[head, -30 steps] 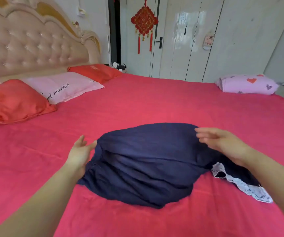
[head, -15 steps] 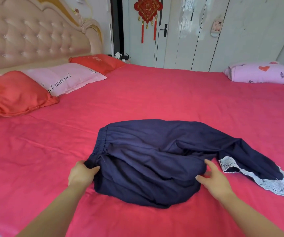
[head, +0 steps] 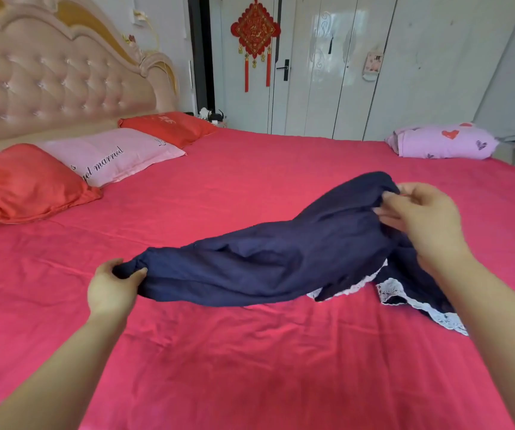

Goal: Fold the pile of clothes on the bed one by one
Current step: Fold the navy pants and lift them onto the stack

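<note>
A pair of navy trousers (head: 281,259) with white lace cuffs stretches across the middle of the red bed (head: 250,352). My left hand (head: 111,288) grips the waistband end at the left, low over the sheet. My right hand (head: 420,221) pinches a bunch of the dark cloth at the right and holds it raised above the bed. The fabric hangs taut between both hands. The lace-trimmed leg ends (head: 417,302) lie on the sheet under my right forearm.
Two red pillows (head: 23,184) and a pink pillow (head: 110,155) line the tufted headboard (head: 48,82) at the left. A lilac heart-print bundle (head: 442,141) sits at the bed's far right corner. White wardrobe doors (head: 327,72) stand behind.
Both hands took hold of the trousers and lifted them. My right hand rose up and to the right with the cloth, so the garment went from lying flat to stretched between my hands.
</note>
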Tool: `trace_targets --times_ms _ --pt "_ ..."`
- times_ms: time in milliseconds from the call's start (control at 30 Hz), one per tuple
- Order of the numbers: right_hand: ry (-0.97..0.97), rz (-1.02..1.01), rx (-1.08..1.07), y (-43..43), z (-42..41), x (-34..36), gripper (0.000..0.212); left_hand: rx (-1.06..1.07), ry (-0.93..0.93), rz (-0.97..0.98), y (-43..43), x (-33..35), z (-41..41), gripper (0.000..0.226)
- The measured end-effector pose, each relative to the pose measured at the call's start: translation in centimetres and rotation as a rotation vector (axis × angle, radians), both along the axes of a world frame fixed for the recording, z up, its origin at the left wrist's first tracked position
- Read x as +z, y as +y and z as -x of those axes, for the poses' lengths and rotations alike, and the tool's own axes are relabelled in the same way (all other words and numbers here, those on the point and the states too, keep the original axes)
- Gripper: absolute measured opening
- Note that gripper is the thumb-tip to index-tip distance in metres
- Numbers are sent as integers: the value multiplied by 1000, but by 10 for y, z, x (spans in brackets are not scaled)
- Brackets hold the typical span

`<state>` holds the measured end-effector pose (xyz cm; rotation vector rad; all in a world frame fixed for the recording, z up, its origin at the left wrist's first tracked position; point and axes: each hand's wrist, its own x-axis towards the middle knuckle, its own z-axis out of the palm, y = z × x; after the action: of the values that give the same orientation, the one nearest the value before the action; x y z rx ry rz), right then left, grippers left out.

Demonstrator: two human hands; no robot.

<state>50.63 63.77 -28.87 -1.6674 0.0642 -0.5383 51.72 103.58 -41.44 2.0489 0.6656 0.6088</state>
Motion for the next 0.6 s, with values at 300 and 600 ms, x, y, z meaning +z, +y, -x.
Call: trace_targets --times_ms 300,600 --pt "642 852 90 -25 57 -131 34 -466 29 -328 -47 -26 44 62" --pt "567 964 4 -9 62 -206 47 -861 461 -683 -111 -82 68 116"
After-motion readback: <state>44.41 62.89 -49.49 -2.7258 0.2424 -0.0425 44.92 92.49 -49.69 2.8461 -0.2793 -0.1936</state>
